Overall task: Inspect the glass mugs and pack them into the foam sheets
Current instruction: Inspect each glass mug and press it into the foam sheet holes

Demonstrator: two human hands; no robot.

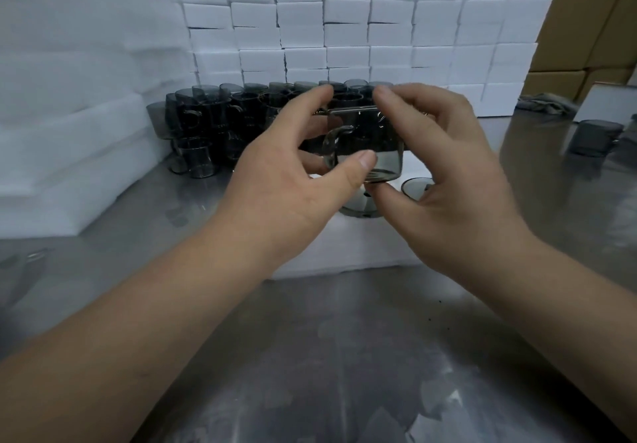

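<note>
A smoky glass mug is held between the left hand and right hand, fingers on rim and base, above a foam sheet in which another mug is seated, more mugs being stacked behind.

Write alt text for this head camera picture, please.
Two bare hands, left hand and right hand, hold a smoky glass mug up over a steel table. More dark mugs cluster behind, before stacked white foam blocks.
</note>
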